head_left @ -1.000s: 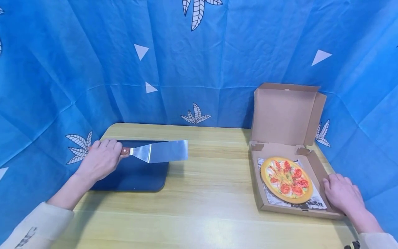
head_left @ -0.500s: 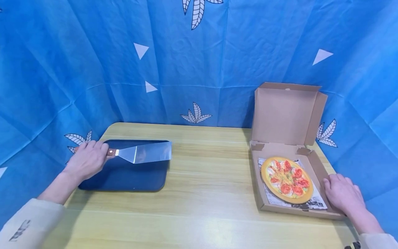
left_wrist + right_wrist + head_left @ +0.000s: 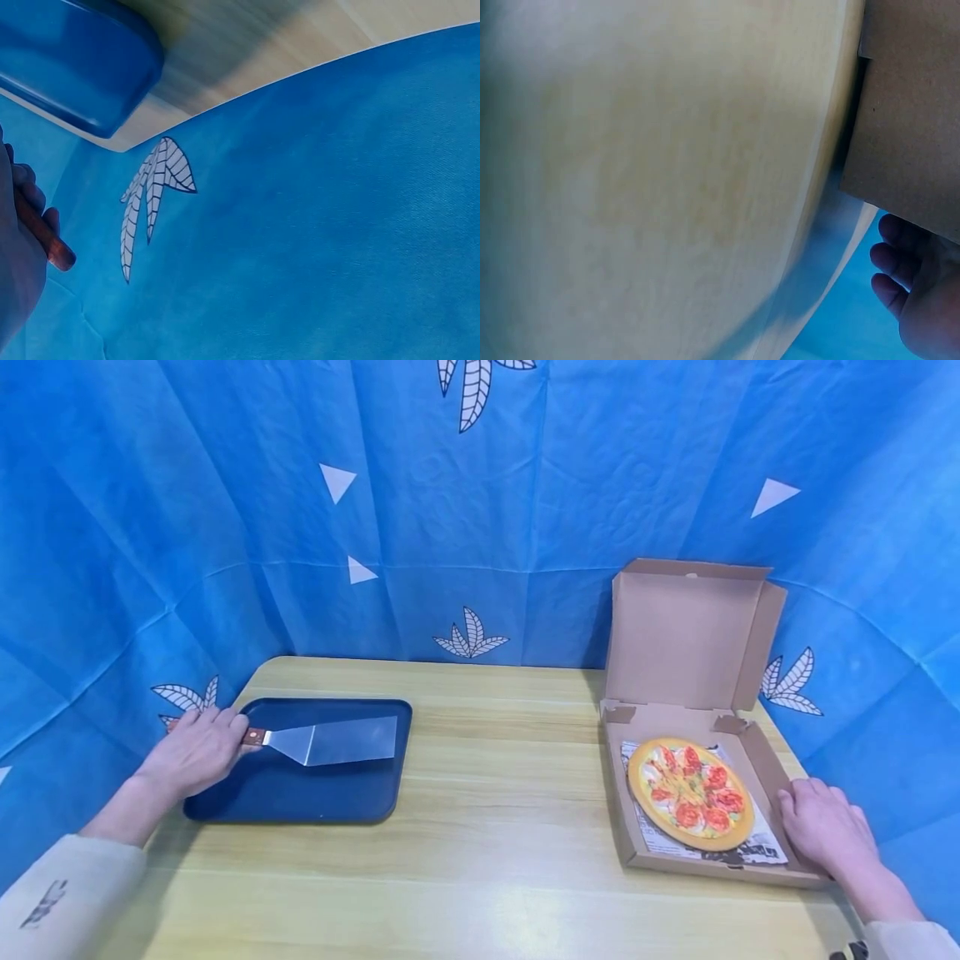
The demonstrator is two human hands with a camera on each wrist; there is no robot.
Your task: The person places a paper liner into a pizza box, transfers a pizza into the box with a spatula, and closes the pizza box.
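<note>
In the head view my left hand (image 3: 197, 750) grips the brown wooden handle (image 3: 253, 737) of a metal spatula (image 3: 337, 742). Its flat blade hangs over a dark blue tray (image 3: 322, 797), pointing right. The handle's end (image 3: 61, 255) pokes out of the fist in the left wrist view. On the right, my right hand (image 3: 828, 827) holds the right side wall of an open cardboard pizza box (image 3: 678, 639), thumb at the inner side. The other fingers (image 3: 896, 259) show outside the box in the right wrist view. A pizza (image 3: 690, 793) lies on printed paper (image 3: 765, 845) inside the box.
Both the tray and the box stand on a light wooden table (image 3: 495, 827), with a stretch of tabletop between them. A blue curtain (image 3: 450, 510) with leaf and triangle prints hangs behind and at both sides. The box lid stands upright at the back.
My left hand has moved left and slightly lower with the spatula, bringing the blade from past the tray's right edge to over the tray. The right hand, box and pizza have stayed put.
</note>
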